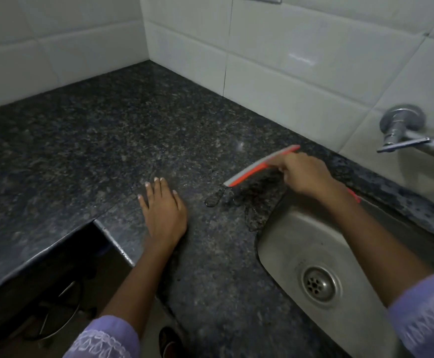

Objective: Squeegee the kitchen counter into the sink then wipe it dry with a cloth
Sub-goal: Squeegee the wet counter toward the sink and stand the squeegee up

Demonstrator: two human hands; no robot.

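— Squeegee (258, 167)?
— Orange body, pale grey blade strip along the edge; long, thin, a bit blurred. Gripped in the right hand (305, 175), fingers curled round the handle, blade slanting out to that hand's left, just over the counter (107, 140).
— Water?
— Puddle (239, 200) right beneath the blade, reaching the sink (283, 244) rim under the right wrist.
— Left hand (163, 210)?
— Flat on the counter, fingers straight and slightly spread, holding nothing, well left of the blade.
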